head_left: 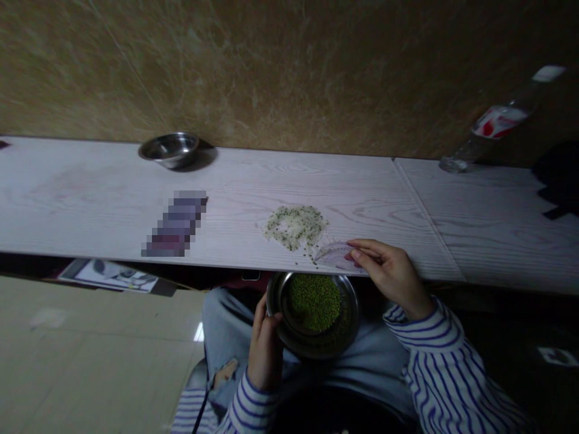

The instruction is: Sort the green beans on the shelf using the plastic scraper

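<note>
1. Grain pile, white and flecked with green, lies loose on the table; a few specks trail toward the near edge.
2. Just beside the pile's near right side is a clear plastic piece, pinched between thumb and fingers of the right hand.
3. Below the near edge, over the lap, is the bean bowl with green beans in it. The left hand grasps its left rim. I cannot tell whether it touches the table.
4. Step in hand, I judge: working the plastic piece at the pile, bowl close below. Another stroke would call for a low, flat piece and a steady bowl, as specks near the edge could roll off.
5. Room for moving runs left to a pixelated rectangle and back to the wall; the near side is tight.
6. Farther off, 1 small steel bowl sits back left, and 1 bottle back right, past the seam.
</note>
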